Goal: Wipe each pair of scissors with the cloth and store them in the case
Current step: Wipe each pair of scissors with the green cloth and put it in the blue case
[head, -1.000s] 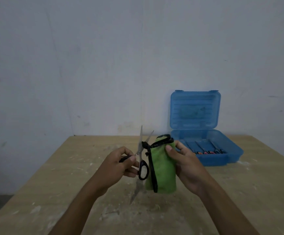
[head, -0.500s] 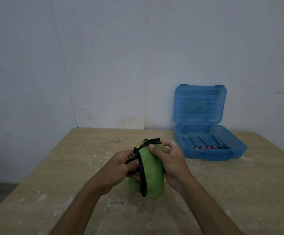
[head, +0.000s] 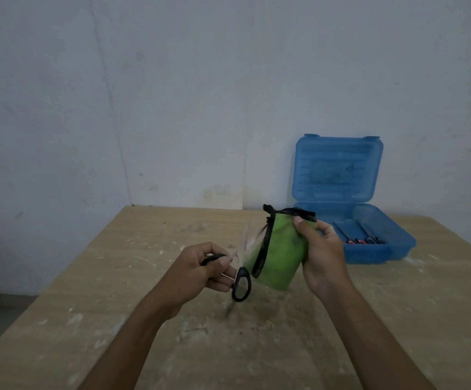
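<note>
My left hand [head: 200,270] grips the black handles of a pair of scissors [head: 240,282], held above the table; the blades are blurred and point up towards the cloth. My right hand [head: 320,257] pinches a green cloth with a black edge [head: 280,254], which hangs folded just right of the blades. An open blue case [head: 380,250] stands at the back right of the table, lid upright against the wall, with several scissors [head: 361,239] lying inside.
The wooden table [head: 116,277] is scuffed and speckled with white marks. A pale wall stands right behind it. The table's left edge drops to the floor at the far left.
The cloth was wrapped over the scissors half a second ago. Now my left hand has drawn the scissors down and left, out of the cloth, and my right hand has lifted the cloth rightward.
</note>
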